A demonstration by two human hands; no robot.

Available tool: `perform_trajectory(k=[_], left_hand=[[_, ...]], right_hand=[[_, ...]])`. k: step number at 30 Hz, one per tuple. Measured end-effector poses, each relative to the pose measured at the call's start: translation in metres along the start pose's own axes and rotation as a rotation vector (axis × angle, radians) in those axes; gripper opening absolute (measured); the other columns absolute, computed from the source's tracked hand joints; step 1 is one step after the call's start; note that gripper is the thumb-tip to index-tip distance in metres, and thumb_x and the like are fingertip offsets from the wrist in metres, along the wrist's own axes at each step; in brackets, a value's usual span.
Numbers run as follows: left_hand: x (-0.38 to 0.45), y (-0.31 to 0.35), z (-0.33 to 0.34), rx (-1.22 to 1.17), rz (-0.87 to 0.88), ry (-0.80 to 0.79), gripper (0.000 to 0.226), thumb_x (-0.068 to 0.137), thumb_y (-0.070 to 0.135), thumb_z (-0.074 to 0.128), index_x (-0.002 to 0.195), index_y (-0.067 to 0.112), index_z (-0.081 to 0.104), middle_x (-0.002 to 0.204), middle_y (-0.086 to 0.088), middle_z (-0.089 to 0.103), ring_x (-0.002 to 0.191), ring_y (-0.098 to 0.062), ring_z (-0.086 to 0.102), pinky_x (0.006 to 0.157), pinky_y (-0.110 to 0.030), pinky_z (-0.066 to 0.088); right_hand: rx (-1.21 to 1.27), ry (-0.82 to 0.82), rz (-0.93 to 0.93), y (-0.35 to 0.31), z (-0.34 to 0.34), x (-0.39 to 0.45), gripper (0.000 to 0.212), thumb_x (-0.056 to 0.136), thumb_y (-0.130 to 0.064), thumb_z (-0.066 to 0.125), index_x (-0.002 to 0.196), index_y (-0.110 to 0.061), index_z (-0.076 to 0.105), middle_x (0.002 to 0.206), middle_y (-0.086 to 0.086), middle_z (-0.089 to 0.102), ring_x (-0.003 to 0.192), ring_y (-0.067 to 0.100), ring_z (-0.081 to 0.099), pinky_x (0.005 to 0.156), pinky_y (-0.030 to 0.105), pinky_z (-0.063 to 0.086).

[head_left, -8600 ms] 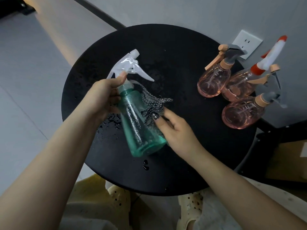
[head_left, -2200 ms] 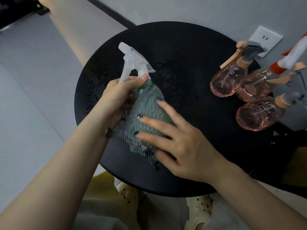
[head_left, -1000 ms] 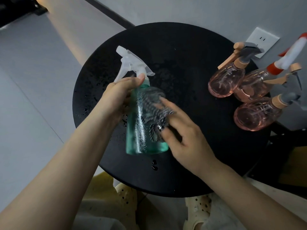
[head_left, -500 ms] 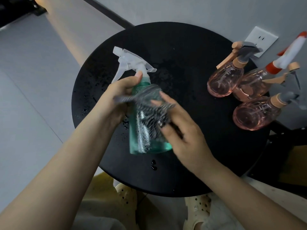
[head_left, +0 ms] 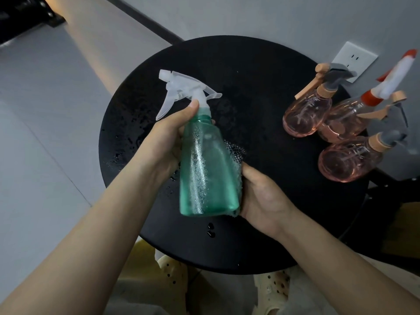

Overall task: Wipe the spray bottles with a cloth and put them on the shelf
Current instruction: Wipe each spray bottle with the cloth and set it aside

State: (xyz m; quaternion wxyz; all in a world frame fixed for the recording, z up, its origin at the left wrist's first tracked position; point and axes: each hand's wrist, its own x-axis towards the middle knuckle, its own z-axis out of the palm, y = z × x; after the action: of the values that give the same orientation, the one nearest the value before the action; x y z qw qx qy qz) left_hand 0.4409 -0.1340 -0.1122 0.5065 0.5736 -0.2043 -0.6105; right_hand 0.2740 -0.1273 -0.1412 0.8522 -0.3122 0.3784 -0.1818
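My left hand (head_left: 167, 137) grips the neck and shoulder of a green spray bottle (head_left: 205, 169) with a clear white trigger head, held tilted above the round black table (head_left: 250, 71). Water beads cover the bottle's front. My right hand (head_left: 261, 198) cups the bottle's lower right side, holding a dark mesh cloth (head_left: 235, 151) against it; most of the cloth is hidden behind the bottle. Three pink spray bottles (head_left: 304, 114) (head_left: 343, 123) (head_left: 347, 160) stand together at the table's right edge.
Water drops lie on the table near its left rim and below the green bottle. A white wall socket (head_left: 354, 57) is behind the pink bottles. My feet in pale clogs (head_left: 172, 271) show under the table. Grey floor lies to the left.
My right hand has slid with the cloth from the bottle's front round to its lower right and back side. The bottle's front now faces me bare. My left hand keeps its grip.
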Motion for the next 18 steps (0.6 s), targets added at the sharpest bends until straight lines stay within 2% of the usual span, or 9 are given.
perform_trajectory(k=[4, 6, 8, 11, 15, 18], left_hand=[[0.001, -0.003, 0.002, -0.007, 0.026, -0.035, 0.038, 0.085, 0.041, 0.061, 0.1, 0.006, 0.066, 0.09, -0.008, 0.067, 0.081, -0.021, 0.063, 0.08, -0.036, 0.053], [0.0, -0.004, 0.004, 0.011, 0.027, -0.032, 0.044, 0.083, 0.04, 0.064, 0.107, 0.003, 0.065, 0.094, -0.01, 0.066, 0.082, -0.023, 0.063, 0.079, -0.036, 0.053], [-0.003, -0.004, 0.007, 0.028, 0.041, -0.024, 0.041, 0.08, 0.035, 0.067, 0.104, 0.001, 0.067, 0.09, -0.012, 0.067, 0.077, -0.023, 0.063, 0.075, -0.034, 0.054], [-0.007, -0.004, 0.012, 0.057, 0.044, -0.068, 0.033, 0.072, 0.031, 0.071, 0.092, 0.006, 0.069, 0.079, -0.007, 0.069, 0.068, -0.018, 0.064, 0.065, -0.027, 0.054], [-0.011, -0.006, 0.013, 0.162, 0.158, -0.062, 0.021, 0.067, 0.029, 0.073, 0.082, 0.014, 0.074, 0.08, -0.002, 0.071, 0.074, -0.013, 0.067, 0.067, -0.022, 0.052], [-0.016, -0.004, 0.012, 0.17, 0.244, -0.046, 0.023, 0.068, 0.028, 0.07, 0.085, 0.012, 0.073, 0.079, -0.001, 0.072, 0.074, -0.012, 0.068, 0.063, -0.018, 0.05]], right_hand=[[0.025, -0.004, -0.053, 0.001, 0.0, 0.002, 0.05, 0.082, -0.042, 0.044, 0.124, -0.019, 0.058, 0.119, 0.002, 0.065, 0.111, 0.017, 0.061, 0.09, 0.032, 0.052], [0.021, 0.006, -0.092, 0.003, 0.001, 0.003, 0.042, 0.086, -0.039, 0.043, 0.121, -0.021, 0.059, 0.12, 0.001, 0.065, 0.113, 0.016, 0.06, 0.094, 0.035, 0.05], [-0.009, 0.03, -0.156, 0.003, 0.002, 0.002, 0.031, 0.095, -0.032, 0.039, 0.115, -0.025, 0.061, 0.118, -0.002, 0.066, 0.111, 0.014, 0.061, 0.095, 0.035, 0.05], [-0.026, 0.049, -0.253, -0.001, 0.001, 0.003, 0.029, 0.097, -0.027, 0.038, 0.113, -0.022, 0.061, 0.116, 0.0, 0.066, 0.111, 0.014, 0.061, 0.097, 0.034, 0.048], [-0.083, 0.052, -0.364, -0.005, -0.003, 0.006, 0.033, 0.095, -0.025, 0.043, 0.125, -0.014, 0.055, 0.123, 0.004, 0.063, 0.117, 0.018, 0.057, 0.101, 0.036, 0.044], [-0.145, 0.08, -0.441, -0.005, -0.002, 0.006, 0.032, 0.092, -0.025, 0.05, 0.122, -0.016, 0.057, 0.117, 0.001, 0.066, 0.109, 0.012, 0.061, 0.092, 0.027, 0.049]])
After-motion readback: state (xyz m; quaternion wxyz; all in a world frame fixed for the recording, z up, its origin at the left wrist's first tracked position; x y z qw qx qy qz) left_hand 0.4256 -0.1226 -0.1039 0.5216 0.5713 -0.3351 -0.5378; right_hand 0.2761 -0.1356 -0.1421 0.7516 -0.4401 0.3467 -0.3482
